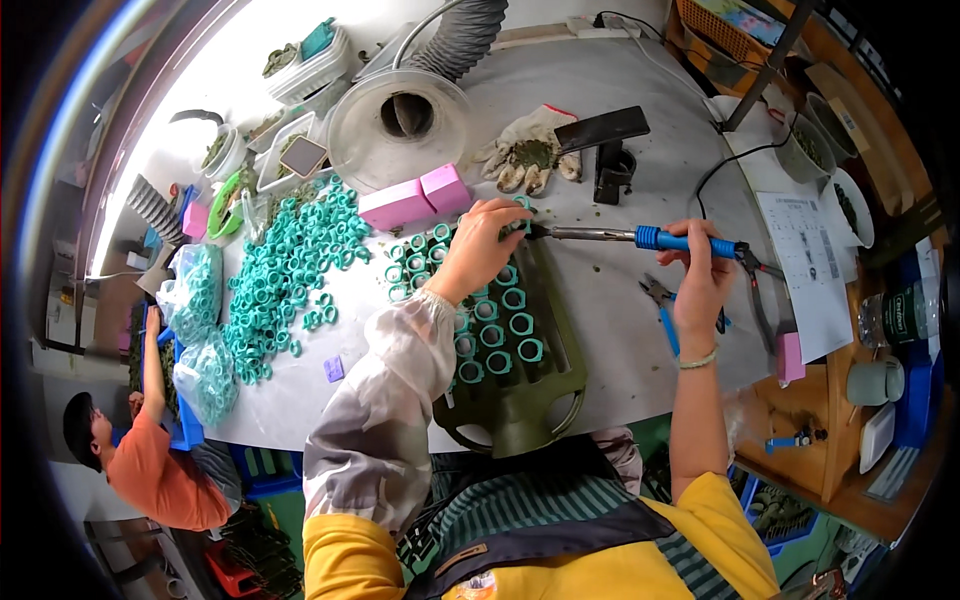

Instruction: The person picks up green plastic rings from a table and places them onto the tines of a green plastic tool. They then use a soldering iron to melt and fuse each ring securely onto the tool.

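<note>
My right hand (700, 285) is closed round the blue handle of a soldering iron (590, 234), its metal shaft pointing left. The iron's tip reaches the fingertips of my left hand (478, 245), which pinch a teal plastic ring (522, 203) at the far end of an olive-green plastic panel (550, 330). Rows of similar teal rings (489, 335) are set in the panel, partly hidden under my left hand and sleeve. The panel's handle end points toward me. A large heap of loose teal rings (290, 265) lies to the left.
Two pink blocks (415, 198), a stained work glove (530, 150) and a black stand (610, 170) lie beyond the panel. Near my right hand are blue-handled cutters (664, 312) and a printed sheet (803, 265). A duct with a clear hood (395, 125) stands behind. Another person (165, 460) works at left.
</note>
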Demonstrator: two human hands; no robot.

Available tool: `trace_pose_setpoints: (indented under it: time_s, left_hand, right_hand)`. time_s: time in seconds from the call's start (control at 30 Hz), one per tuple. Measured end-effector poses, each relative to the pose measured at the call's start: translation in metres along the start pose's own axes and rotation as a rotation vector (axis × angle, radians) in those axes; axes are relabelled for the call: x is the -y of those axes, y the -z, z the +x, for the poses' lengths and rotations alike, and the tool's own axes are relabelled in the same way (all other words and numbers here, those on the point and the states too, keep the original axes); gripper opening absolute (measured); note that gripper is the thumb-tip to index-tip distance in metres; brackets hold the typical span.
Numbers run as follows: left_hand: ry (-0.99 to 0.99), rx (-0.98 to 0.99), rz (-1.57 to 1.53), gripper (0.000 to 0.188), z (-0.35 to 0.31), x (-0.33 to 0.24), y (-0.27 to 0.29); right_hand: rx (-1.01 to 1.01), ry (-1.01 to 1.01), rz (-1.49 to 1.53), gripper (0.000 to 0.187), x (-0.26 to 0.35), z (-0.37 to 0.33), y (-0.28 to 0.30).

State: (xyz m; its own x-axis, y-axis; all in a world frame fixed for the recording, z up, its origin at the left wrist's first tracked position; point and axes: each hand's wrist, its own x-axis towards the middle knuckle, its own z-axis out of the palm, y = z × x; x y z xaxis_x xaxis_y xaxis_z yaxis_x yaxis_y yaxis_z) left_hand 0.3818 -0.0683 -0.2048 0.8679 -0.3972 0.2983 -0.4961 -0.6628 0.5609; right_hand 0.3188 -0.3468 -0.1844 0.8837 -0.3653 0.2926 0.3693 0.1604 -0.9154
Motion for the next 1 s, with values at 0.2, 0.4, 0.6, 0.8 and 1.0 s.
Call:
trace_pose_setpoints:
  time_s: [0.2, 0.4, 0.6, 0.8, 1.0]
  left_hand:
    - [-0.101, -0.083, 0.048, 0.032, -0.011, 0.012, 0.006]
    - [0.166, -0.249, -0.11, 0.022, -0.041, 0.044, 0.07]
    - [1.15, -0.307, 0.913, 0.032, -0.25, 0.155, 0.189]
    - [0.984, -0.217, 0.341, 0.026, -0.268, 0.153, 0.178]
    - [0.616, -0.357, 0.598, 0.016, -0.23, 0.129, 0.179]
  right_hand:
    - [-0.094, -0.01, -0.079, 0.025, 0.012, -0.003, 0.016]
    - [-0.043, 0.077, -0.043, 0.026, 0.012, -0.004, 0.068]
    - [-0.107, 0.027, -0.025, 0.025, 0.024, -0.009, 0.066]
    - [-0.17, -0.034, -0.003, 0.027, 0.031, -0.01, 0.066]
    - [-0.173, -0.005, -0.034, 0.026, 0.04, -0.012, 0.059]
